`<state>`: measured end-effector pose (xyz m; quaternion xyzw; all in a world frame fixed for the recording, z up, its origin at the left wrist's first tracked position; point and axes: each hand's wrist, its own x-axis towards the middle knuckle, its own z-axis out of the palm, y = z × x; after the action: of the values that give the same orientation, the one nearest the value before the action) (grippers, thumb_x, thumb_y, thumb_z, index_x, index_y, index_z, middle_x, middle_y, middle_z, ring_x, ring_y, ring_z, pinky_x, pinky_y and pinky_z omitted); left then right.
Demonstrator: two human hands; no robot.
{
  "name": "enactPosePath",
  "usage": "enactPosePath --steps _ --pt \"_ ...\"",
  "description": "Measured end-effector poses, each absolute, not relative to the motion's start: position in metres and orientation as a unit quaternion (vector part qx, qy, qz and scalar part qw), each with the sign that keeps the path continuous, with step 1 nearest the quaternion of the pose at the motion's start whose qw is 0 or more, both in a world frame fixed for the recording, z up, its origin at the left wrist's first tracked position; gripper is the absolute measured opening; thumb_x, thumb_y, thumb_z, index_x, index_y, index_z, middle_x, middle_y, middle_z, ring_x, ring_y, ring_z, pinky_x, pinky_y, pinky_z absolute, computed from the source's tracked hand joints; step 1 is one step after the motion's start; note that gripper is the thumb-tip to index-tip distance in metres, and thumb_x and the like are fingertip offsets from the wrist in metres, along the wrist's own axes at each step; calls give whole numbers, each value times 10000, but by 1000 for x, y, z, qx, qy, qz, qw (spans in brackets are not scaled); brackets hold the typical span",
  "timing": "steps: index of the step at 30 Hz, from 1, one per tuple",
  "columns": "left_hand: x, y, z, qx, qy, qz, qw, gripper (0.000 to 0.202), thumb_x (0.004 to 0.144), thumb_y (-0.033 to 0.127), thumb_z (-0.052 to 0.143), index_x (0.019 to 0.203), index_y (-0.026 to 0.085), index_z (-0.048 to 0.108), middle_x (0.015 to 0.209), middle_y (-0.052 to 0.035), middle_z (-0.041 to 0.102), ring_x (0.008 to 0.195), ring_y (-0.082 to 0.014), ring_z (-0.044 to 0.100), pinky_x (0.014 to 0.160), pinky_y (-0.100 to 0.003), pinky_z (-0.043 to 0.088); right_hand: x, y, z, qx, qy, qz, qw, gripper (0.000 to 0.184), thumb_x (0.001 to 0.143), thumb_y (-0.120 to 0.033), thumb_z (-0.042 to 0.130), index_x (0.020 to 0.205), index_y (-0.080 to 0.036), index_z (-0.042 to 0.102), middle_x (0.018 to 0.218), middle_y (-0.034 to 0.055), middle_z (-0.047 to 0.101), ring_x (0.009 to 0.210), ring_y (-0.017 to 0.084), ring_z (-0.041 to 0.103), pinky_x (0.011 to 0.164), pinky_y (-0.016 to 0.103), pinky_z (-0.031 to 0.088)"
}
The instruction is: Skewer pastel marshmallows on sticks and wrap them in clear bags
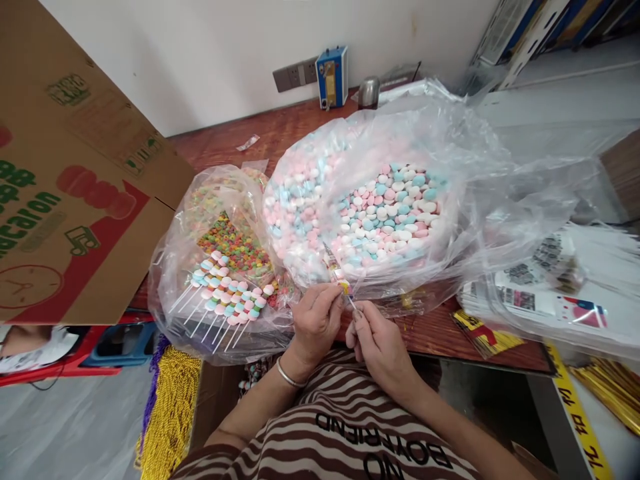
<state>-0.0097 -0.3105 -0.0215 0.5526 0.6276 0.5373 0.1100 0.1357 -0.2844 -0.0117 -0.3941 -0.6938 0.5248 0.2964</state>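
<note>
In front of me my left hand (319,319) is closed in a pinch at the upper end of a thin white candy stick (351,302). Small coloured pieces, one yellow, show beside those fingertips. My right hand (379,341) grips the stick's lower end. Just beyond my hands lies a large clear bag (480,200) of pink, blue and white candies (385,207). To the left, a second bag (167,287) holds small multicoloured ring-shaped pieces (233,240). Several finished-looking candy skewers (235,297) lie on it in a row, their white sticks toward me.
A printed cardboard box (90,173) stands at the left. White printed packaging (550,287) is stacked at the right, near a yellow-and-black packet (487,333). A blue device (333,77) and a metal cup (369,92) stand at the wall on the wooden table (295,120).
</note>
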Motion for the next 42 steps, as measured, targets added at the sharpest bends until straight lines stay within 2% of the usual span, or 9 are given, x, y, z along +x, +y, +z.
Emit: enactPosePath --steps 5,13,17,22,25,30,35,39,42 --pt "-3 -309 -14 559 614 544 122 195 879 169 668 972 297 783 934 -70 761 893 -231 686 835 -380 542 129 -287 -24 -443 -769 331 319 233 1007 -293 329 904 -221 526 626 11 617 529 196 595 499 281 351" --pt "7 -311 -15 559 600 549 161 157 891 167 642 896 270 759 867 -56 730 838 -208 654 786 -349 514 124 -285 -28 -442 -756 324 358 253 1018 -283 334 804 -248 465 596 -14 581 511 171 555 495 266 335" --pt "5 -310 -14 446 581 625 269 48 872 256 692 909 239 715 884 -34 686 861 -177 627 834 -319 498 127 -284 -30 -428 -759 296 391 235 1036 -270 355 945 -210 563 669 0 644 546 163 599 525 259 383" --pt "-1 -294 4 185 434 729 496 367 811 506 718 1033 222 644 964 -39 694 942 -184 663 894 -334 522 123 -283 -32 -385 -803 200 409 260 1045 -255 359 1059 -171 605 728 47 709 603 182 658 580 274 445" --pt "3 -290 9 170 421 653 606 490 733 439 828 1102 184 630 917 -65 736 959 -222 695 907 -358 528 117 -283 -30 -368 -804 224 410 273 1047 -256 361 1082 -151 611 756 74 728 615 190 669 573 277 451" --pt "17 -298 6 176 427 646 608 330 786 411 777 976 153 696 1003 -97 762 1038 -252 692 949 -356 513 116 -282 -30 -390 -800 219 400 274 1056 -265 344 993 -182 598 705 44 695 586 176 645 549 261 431" --pt "19 -301 7 172 393 648 630 398 813 530 687 862 139 747 946 -113 769 1111 -311 666 1017 -415 480 119 -287 -35 -374 -797 233 413 217 1030 -236 373 983 -186 579 698 24 668 579 169 619 556 257 426" --pt "13 -299 5 174 439 646 600 392 779 530 768 834 147 707 839 -77 738 957 -241 687 909 -357 512 123 -285 -30 -369 -784 319 384 249 1032 -287 401 913 -202 602 720 20 668 616 164 615 594 258 438" --pt "5 -300 2 151 450 666 576 434 747 535 808 781 160 593 667 11 601 664 -114 595 652 -233 488 131 -274 -21 -417 -736 366 388 298 1027 -376 441 864 -209 628 753 25 668 692 173 612 665 273 457"
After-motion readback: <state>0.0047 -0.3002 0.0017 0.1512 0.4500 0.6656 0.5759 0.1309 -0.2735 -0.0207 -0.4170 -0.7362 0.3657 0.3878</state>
